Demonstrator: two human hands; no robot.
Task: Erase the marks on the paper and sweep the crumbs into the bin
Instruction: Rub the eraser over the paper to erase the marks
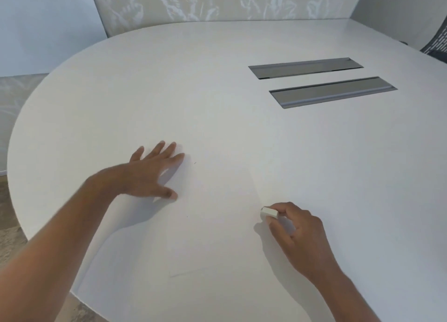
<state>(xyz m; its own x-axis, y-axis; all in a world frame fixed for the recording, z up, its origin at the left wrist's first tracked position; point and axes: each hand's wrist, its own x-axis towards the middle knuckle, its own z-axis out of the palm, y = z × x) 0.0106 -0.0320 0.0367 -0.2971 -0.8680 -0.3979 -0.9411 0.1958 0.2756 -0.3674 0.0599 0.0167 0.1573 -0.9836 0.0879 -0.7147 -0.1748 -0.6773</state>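
Head view: a white oval table (242, 118) fills the frame, with two grey metal hatch covers (332, 92) set into it at the upper right. At lower centre lies the white sheet of paper (212, 225), hard to make out against the tabletop; only its right and lower edges show faintly.

The left hand (154, 174) lies flat at the sheet's left side with its fingers straight and spread, apparently pinning it. The right hand (295, 227), at lower right, pinches a small white block eraser (269, 211) between thumb and fingertips, just at the sheet's right edge.

Two tiny dark specks (195, 163) sit on the paper. Whether they are pencil marks or crumbs, I cannot tell.

The erasing step looks nearly done. Next, the eraser should go over any remaining mark while the sheet is pressed down. Then the crumbs need brushing toward a bin, which is not in view.
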